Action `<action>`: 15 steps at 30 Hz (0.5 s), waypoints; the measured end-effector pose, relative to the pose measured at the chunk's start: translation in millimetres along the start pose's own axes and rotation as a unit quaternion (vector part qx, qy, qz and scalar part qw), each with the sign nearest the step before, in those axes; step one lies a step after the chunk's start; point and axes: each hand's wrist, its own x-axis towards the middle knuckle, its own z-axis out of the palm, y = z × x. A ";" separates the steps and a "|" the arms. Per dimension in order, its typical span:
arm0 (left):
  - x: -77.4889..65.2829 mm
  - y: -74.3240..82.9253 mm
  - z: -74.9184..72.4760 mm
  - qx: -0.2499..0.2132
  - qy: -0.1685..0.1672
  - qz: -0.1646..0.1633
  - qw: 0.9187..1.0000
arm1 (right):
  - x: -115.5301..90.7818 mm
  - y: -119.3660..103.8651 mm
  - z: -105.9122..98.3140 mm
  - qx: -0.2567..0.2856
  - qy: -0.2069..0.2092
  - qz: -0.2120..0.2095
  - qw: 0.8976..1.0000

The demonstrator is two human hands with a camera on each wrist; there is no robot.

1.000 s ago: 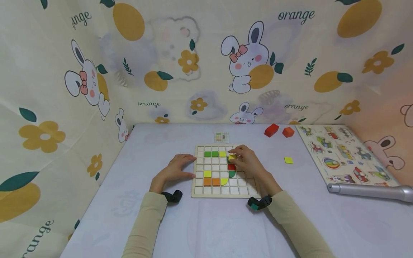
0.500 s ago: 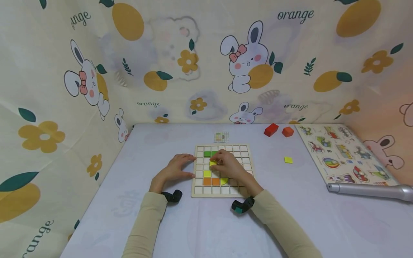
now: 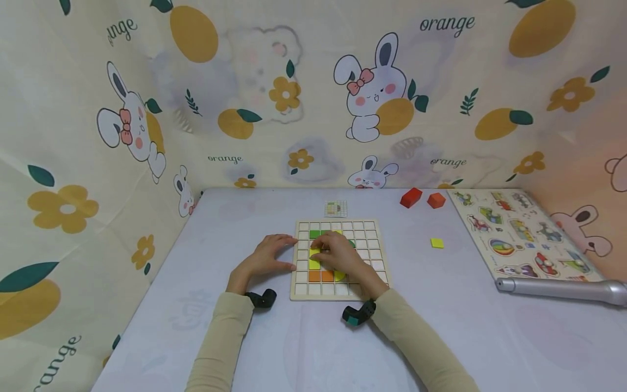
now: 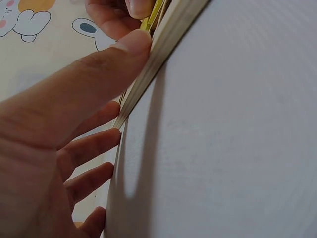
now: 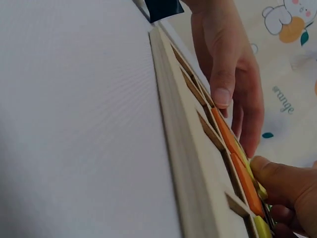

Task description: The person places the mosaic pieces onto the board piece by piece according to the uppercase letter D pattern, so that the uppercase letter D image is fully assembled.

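Note:
My right hand [image 3: 338,255] pinches a yellow square tile [image 3: 314,253] over the left part of a wooden grid board [image 3: 323,298]. Right below it lies another yellow tile [image 3: 314,265]. Orange tiles [image 5: 243,181] fill neighbouring cells nearer me, beside a rounded yellow tile [image 3: 339,276]. Along the board's upper rows are green tiles [image 3: 314,234], partly covered by the right hand. My left hand [image 3: 268,255] rests at the board's left edge, thumb and fingers spread with the tips against the frame, as the left wrist view also shows.
A small pattern card [image 3: 336,208] lies behind the board. Right of it sit a red block [image 3: 411,197], an orange-red block [image 3: 436,200] and a loose yellow tile [image 3: 437,243]. Farther right are a picture board [image 3: 519,234] and a silver tube [image 3: 553,286].
My right hand has carried the yellow tile from the board's upper right area leftward and a little nearer me, to the left columns. The left hand has stayed at the edge.

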 end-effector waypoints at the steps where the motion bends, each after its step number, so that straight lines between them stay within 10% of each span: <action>1: -0.1 -0.1 0.0 0.000 -0.001 -0.002 1.000 | -0.3 -0.1 0.2 0.003 0.001 0.002 1.000; 15: 0.2 -1.9 0.9 -0.001 0.000 -0.003 1.000 | -4.4 2.8 -4.2 0.018 -0.006 -0.004 1.000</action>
